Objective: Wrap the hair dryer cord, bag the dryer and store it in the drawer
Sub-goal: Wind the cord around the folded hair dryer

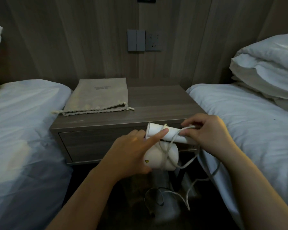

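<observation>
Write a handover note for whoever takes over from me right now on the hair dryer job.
Left hand: holds the hair dryer by its body, index finger straight along the upper part.
Right hand: fingers pinch the cord at the dryer's far end.
Cord: a couple of loose turns round the dryer; the rest hangs to the floor.
Bag: lies flat on the nightstand, drawstring mouth toward you.
Drawer: closed.
Done: wrapping begun.
Left: finish the wrap, bag the dryer, open the drawer, store it.
</observation>
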`<state>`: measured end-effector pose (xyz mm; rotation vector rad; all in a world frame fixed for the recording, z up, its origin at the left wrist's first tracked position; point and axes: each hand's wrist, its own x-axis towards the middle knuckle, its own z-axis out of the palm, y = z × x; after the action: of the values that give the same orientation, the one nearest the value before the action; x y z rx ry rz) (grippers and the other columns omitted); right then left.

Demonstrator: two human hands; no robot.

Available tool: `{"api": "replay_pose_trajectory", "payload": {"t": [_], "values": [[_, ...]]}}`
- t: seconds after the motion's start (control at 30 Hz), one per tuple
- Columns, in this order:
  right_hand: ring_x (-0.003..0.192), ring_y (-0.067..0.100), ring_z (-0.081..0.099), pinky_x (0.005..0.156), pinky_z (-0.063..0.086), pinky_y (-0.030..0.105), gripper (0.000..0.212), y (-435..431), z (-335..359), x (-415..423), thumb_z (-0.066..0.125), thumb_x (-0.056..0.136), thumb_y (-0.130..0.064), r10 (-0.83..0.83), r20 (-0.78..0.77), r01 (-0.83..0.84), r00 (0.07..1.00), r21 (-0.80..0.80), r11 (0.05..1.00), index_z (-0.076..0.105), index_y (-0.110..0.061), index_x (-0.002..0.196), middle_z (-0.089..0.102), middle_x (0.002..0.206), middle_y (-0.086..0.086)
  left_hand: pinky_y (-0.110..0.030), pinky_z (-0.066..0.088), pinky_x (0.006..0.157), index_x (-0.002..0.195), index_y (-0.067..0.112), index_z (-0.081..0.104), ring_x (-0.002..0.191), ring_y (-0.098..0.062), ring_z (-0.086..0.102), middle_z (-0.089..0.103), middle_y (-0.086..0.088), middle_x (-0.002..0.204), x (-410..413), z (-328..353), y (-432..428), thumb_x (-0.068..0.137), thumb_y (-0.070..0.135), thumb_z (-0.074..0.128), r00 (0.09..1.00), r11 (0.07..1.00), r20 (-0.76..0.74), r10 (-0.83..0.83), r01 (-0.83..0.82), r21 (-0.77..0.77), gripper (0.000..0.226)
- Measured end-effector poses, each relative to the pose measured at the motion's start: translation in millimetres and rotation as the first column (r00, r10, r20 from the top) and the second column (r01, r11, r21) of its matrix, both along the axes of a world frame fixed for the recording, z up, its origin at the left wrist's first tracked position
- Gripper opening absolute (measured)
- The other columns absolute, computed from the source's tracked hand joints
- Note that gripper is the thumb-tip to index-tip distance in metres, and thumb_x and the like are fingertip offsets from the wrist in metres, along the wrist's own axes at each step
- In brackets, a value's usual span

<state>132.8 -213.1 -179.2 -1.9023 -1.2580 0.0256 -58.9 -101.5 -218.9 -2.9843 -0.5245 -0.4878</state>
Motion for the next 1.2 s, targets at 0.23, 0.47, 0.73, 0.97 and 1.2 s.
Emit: {"api": "replay_pose_trajectory", "payload": {"t": [0.23, 0.47, 0.73, 0.97, 1.2], "values": [[0.083, -0.001, 0.064, 0.077, 0.044, 0.009, 0.022, -1, 1, -1, 0.068, 0.079, -0.006, 0.218, 0.014, -0.213, 0.976, -0.158, 0.964, 0.076, -0.023, 0.091, 0.070, 0.085, -0.013, -0.028, 0.029, 0.068, 0.129, 0.055, -0.029, 0.099, -0.017, 0.043, 0.046, -0.003, 0.114, 9, -8, -15, 0.075, 0.055, 0.061, 0.990, 0.994, -0.081, -0.112, 0.111, -0.020, 0.105], [0.076, -0.003, 0.064, 0.067, 0.042, 0.004, 0.021, 5, -6, -6, 0.072, 0.075, -0.011, 0.145, -0.102, -0.154, 0.984, -0.089, 0.984, 0.072, -0.032, 0.073, 0.068, 0.075, -0.020, -0.030, 0.030, 0.068, 0.134, 0.056, -0.016, 0.100, -0.020, 0.045, 0.047, -0.004, 0.116, 9, -13, -18, 0.076, 0.054, 0.062, 0.989, 0.992, -0.082, -0.124, 0.123, -0.009, 0.098], [0.056, -0.003, 0.055, 0.052, 0.038, 0.012, 0.025, 8, -15, 9, 0.078, 0.070, -0.026, 0.019, -0.047, -0.023, 0.999, -0.077, 0.997, 0.063, -0.034, 0.052, 0.061, 0.049, -0.017, -0.028, 0.032, 0.065, 0.139, 0.051, -0.001, 0.097, -0.019, 0.049, 0.051, -0.003, 0.115, 7, -13, -10, 0.071, 0.056, 0.064, 0.988, 0.993, -0.106, -0.114, 0.114, -0.011, 0.094], [0.093, 0.003, 0.059, 0.078, 0.041, 0.013, 0.040, 1, -13, 14, 0.067, 0.082, -0.010, 0.432, -0.087, -0.441, 0.897, -0.205, 0.874, 0.065, -0.045, 0.100, 0.061, 0.105, -0.010, -0.028, 0.027, 0.071, 0.136, 0.053, -0.008, 0.101, -0.019, 0.045, 0.047, -0.004, 0.120, 7, -13, -15, 0.077, 0.056, 0.061, 0.981, 0.989, -0.127, -0.146, 0.146, -0.015, 0.091], [0.098, 0.006, 0.064, 0.087, 0.049, 0.019, 0.025, 0, -13, 15, 0.070, 0.078, -0.006, 0.499, -0.231, -0.537, 0.835, -0.144, 0.831, 0.074, -0.026, 0.092, 0.069, 0.105, -0.005, -0.028, 0.037, 0.066, 0.141, 0.046, 0.005, 0.091, -0.022, 0.055, 0.058, -0.006, 0.110, 6, -15, -12, 0.067, 0.056, 0.069, 0.975, 0.986, -0.147, -0.165, 0.169, 0.010, 0.099]]}}
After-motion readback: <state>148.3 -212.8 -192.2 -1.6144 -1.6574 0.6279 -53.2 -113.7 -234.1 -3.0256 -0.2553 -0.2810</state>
